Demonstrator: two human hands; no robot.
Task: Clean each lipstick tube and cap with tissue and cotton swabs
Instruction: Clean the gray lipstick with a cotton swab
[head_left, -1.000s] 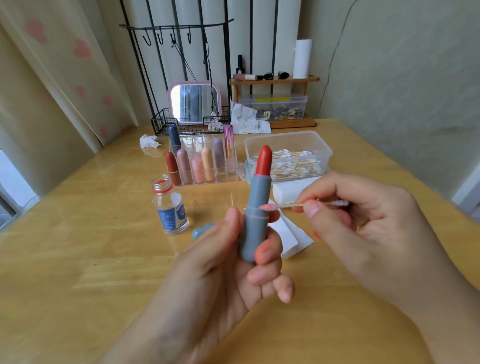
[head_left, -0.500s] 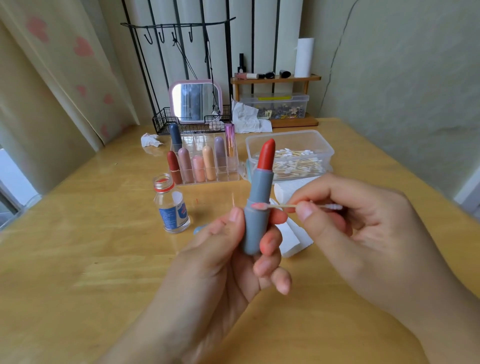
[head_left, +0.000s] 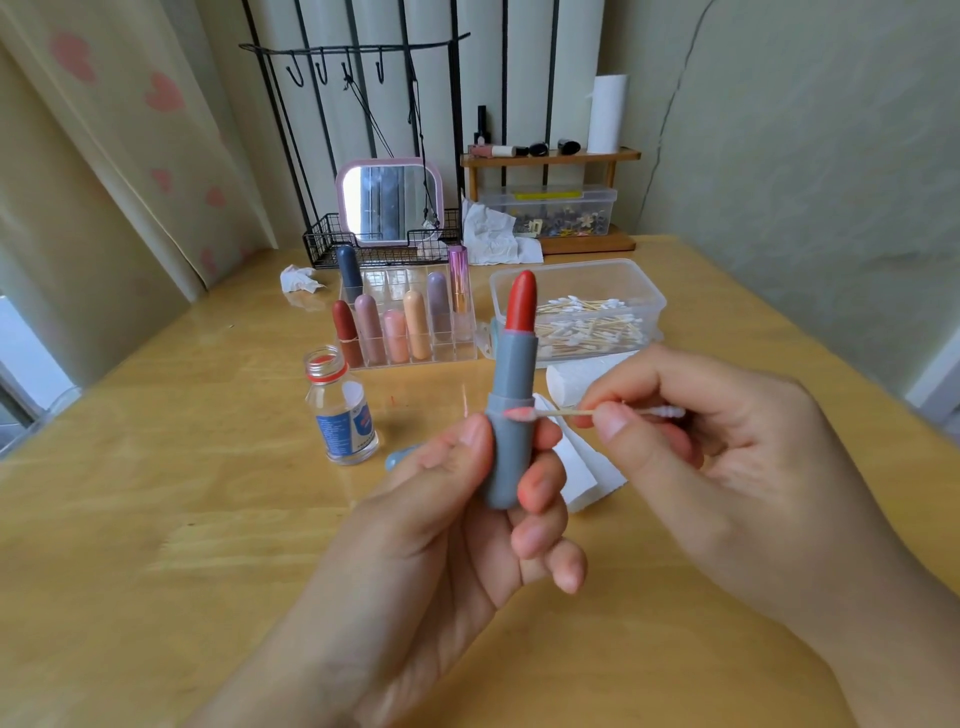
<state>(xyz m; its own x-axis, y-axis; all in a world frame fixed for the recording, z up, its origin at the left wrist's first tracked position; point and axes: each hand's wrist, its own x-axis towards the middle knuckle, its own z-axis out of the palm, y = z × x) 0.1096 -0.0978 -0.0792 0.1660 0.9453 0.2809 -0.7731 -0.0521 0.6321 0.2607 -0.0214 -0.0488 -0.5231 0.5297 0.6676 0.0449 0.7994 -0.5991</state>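
My left hand (head_left: 457, 519) holds a grey-blue lipstick tube (head_left: 511, 415) upright, its red stick fully out at the top. My right hand (head_left: 717, 457) pinches a wooden cotton swab (head_left: 566, 412) level. The swab's pink-stained tip touches the tube's ridge at mid-height. The tube's grey-blue cap (head_left: 399, 458) lies on the table behind my left hand, mostly hidden. Folded white tissue (head_left: 582, 467) lies on the table under my hands.
A small open glass bottle (head_left: 343, 415) stands left of the tube. Behind it, a clear organiser (head_left: 415, 332) holds several capped lipsticks. A clear box of cotton swabs (head_left: 587, 312) sits at mid-right. Farther back are a pink mirror (head_left: 389, 200), a wire basket, crumpled tissues and a wooden shelf.
The swab tip has slid leftward across the tube's ridge. The tube has risen slightly in view and stands more upright.
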